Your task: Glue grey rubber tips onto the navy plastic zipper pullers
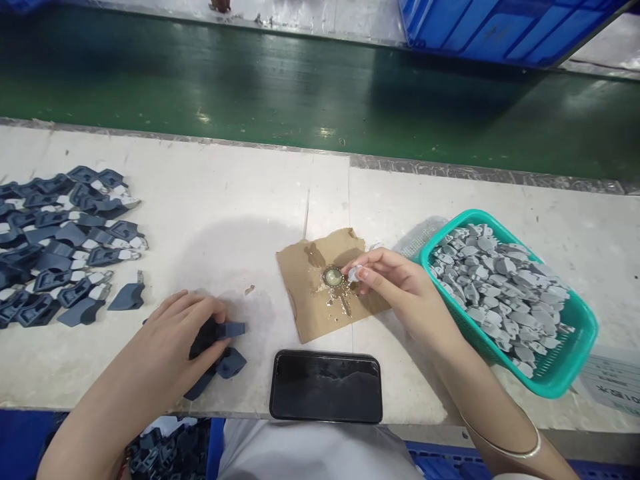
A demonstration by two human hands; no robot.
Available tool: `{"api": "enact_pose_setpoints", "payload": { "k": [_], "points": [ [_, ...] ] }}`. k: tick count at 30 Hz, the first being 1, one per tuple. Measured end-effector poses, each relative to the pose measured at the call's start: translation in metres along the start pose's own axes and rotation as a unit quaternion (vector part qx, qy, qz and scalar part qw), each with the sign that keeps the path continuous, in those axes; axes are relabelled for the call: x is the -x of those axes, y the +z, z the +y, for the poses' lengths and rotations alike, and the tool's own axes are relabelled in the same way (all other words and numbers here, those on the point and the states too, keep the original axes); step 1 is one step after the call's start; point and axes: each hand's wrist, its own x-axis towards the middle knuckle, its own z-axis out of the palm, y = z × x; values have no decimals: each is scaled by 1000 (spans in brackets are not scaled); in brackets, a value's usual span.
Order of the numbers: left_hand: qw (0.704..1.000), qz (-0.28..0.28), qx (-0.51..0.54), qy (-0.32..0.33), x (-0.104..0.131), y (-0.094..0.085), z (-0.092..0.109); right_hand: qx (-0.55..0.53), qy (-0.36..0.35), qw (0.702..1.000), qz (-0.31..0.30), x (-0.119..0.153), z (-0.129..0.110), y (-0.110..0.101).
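Right-hand grip (407, 285) pinching a small grey piece (355, 273) just right of the round cup (333, 276) on the cardboard (311, 321); left hand (175, 340), farther from the cup, holding a blue piece (232, 329), its end pointing right.

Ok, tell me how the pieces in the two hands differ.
The left hand holds a dark blue piece; the right hand holds a pale grey piece. The blue piece looks larger than the grey one. The blue piece is near a similar part, the grey piece over cardboard. Both are partly hidden.
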Motion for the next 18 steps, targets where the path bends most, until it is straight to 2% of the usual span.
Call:
{"api": "enact_pose_setpoints", "payload": {
  "k": [2, 4, 6, 8, 11, 13, 16, 18],
  "points": [
    [999, 17, 24, -19, 1, -1, 5, 36, -24, 999, 26, 0, 2, 2],
    [995, 68, 56, -56, 5, -1, 18, 70, -53, 995, 53, 0, 5, 5],
    [979, 125, 117, -108, 10, 2, 38, 123, -99, 985, 70, -1, 8, 9],
    [954, 147, 215, -147, 14, 9, 60, 190, -160, 967, 64, -2, 12, 11],
    [909, 115, 374, -142, 11, 25, 86, 271, -235, 933, 26, -3, 15, 13],
    [872, 82, 465, -134, 3, 39, 95, 292, -263, 919, 10, -4, 16, 13],
    [810, 24, 569, -144, -9, 58, 100, 288, -271, 918, 23, -3, 17, 12],
    [780, 3, 607, -150, -14, 66, 101, 284, -265, 921, 19, -3, 17, 11]
  ]
}}
